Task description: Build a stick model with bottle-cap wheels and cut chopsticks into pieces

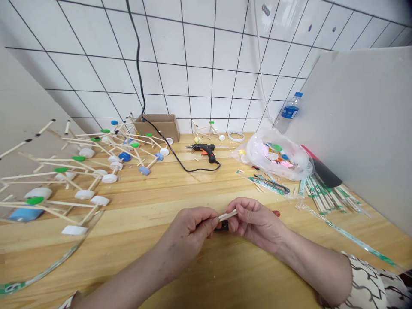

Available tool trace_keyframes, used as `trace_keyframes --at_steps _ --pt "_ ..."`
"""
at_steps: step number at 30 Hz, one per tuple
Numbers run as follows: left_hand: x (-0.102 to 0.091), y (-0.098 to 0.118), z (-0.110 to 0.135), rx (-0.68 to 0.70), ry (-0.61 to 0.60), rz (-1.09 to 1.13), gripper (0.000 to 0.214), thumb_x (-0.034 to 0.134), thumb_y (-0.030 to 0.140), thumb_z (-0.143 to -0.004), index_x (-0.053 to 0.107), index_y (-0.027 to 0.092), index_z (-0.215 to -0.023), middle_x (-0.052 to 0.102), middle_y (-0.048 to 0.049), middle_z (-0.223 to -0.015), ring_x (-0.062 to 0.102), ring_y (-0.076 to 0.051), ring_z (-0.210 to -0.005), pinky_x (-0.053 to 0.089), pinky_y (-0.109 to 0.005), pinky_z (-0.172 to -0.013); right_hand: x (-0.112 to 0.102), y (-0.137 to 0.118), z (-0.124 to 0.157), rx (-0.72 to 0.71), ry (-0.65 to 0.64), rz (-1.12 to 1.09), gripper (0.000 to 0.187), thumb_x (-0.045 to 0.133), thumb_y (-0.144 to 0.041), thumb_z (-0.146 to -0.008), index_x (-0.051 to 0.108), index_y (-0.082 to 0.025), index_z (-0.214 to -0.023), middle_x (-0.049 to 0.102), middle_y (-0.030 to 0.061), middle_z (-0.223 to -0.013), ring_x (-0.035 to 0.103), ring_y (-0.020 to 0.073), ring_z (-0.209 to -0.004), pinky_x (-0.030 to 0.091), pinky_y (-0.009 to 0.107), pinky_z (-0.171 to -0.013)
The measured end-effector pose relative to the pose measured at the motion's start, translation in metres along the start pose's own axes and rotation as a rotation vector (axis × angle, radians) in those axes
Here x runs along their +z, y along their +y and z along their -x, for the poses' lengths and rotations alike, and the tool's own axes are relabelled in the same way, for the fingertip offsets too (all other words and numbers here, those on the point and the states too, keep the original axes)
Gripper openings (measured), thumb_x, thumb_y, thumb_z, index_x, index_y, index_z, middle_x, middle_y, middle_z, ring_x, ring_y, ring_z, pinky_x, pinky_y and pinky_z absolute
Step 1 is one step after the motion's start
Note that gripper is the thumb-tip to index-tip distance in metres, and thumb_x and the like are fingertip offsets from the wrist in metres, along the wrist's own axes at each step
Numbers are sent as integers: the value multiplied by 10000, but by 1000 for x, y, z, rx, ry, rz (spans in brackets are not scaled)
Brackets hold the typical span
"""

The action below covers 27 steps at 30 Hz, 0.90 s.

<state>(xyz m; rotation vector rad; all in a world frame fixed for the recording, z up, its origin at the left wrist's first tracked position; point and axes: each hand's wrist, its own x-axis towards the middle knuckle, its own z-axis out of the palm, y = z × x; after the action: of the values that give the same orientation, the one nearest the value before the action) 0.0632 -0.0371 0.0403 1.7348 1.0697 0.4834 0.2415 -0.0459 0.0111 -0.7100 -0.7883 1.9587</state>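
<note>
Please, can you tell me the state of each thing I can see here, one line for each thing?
left hand, pinching a wooden stick
right hand, pinching the same stick
glue gun, lying on its side
water bottle, upright, capped
plastic bag, holding bottle caps
cardboard box, black cord across its corner

— Back wall?
— White glazed tiles (193, 56), dark grout lines, one white cable (260, 56) hanging down.
— Sides?
— Pale grey panel (363, 128) at right, matching panel (19, 86) at left, both angled inward.
— Below?
— Light wooden bench (167, 253), strip-laid.
</note>
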Motion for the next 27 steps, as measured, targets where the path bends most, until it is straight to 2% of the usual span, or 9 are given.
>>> trace_keyframes --at_steps 11,17,27 --pt "0 -2 -1 12 15 25 261 395 291 -788 531 160 -607 363 38 -539 363 -116 -555 281 -218 -524 -1 -3 1 27 9 -27 245 674 -333 -732 688 -98 -803 665 57 -590 582 83 -509 411 164 -488" --pt "0 -1 -3 7 -3 21 267 395 300 -783 507 156 -588 346 43 -539 335 -106 -541 265 -215 -515 -1 -3 0 22 2 -31 163 680 -267 -736 688 -109 -777 662 43 -575 577 67 -489 409 146 -482" --pt "1 -2 -2 -11 -21 19 256 396 285 -782 562 141 -651 386 33 -570 360 -114 -576 276 -220 -543 -5 2 -2 -1 -18 -18 172 737 -282 -677 696 -128 -742 656 28 -553 561 61 -471 392 132 -449"
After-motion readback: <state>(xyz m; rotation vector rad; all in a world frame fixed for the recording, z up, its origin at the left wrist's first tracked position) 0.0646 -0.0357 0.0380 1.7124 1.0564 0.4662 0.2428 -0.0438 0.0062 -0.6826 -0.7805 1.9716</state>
